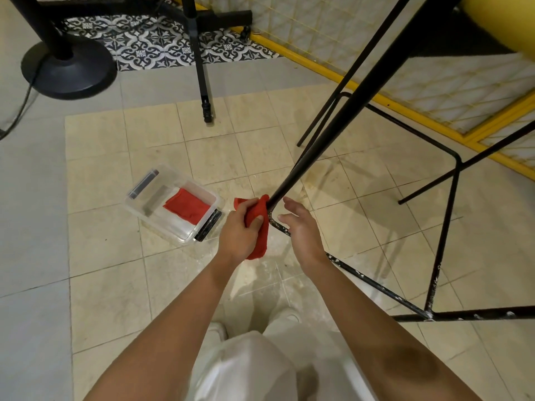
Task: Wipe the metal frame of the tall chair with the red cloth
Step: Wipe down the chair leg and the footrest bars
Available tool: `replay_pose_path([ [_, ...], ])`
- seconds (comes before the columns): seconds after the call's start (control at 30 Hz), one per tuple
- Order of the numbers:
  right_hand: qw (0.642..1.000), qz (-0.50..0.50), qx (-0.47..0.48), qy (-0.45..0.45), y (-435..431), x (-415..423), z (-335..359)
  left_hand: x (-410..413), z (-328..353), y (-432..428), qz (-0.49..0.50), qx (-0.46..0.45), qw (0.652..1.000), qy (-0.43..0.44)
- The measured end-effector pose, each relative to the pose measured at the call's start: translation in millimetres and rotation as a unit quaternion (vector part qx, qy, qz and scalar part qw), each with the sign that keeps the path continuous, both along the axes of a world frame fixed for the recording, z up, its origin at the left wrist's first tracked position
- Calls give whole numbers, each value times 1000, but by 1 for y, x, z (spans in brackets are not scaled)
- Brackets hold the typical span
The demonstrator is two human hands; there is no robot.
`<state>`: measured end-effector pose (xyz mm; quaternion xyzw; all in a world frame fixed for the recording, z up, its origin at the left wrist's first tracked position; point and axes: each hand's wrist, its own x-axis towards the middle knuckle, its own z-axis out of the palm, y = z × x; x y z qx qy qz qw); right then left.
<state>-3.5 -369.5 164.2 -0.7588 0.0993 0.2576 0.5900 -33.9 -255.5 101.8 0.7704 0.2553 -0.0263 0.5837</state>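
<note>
Here, curled fingers of the left hand clamp the red cloth round the tall chair's metal frame at its low bend, seemingly to rub it, while the right hand hovers just beside, fingers apart.

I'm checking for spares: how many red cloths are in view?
2. One cloth is gripped by the left hand at the chair leg; the other cloth lies in the clear box. More may be hidden.
</note>
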Motion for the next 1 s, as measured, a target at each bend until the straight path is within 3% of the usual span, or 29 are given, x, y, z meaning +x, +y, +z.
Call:
replay_pose_path([
  [0.17, 999, 16, -47, -14, -2, -13, 14, -17, 34, 0, 63, -74, 994, -59],
  [0.37, 998, -17, -55, -40, -2, -32, 34, -28, 71, -11, 66, -41, 990, -119],
  [0.47, 998, -26, -26, -41, -1, -40, 42, -34, 83, -21, 14, 4, 991, -130],
  [0.7, 995, -85, 23, -41, -11, -41, 43, -45, 116, -35, -130, -27, 976, -171],
  [0.83, 983, -179, 25, -21, -12, -30, 45, -38, 105, -21, -21, -84, 988, -132],
  [1.0, 987, -141, 5, -81, 4, -15, 49, -33, 95, 4, 44, -72, 993, -79],
])
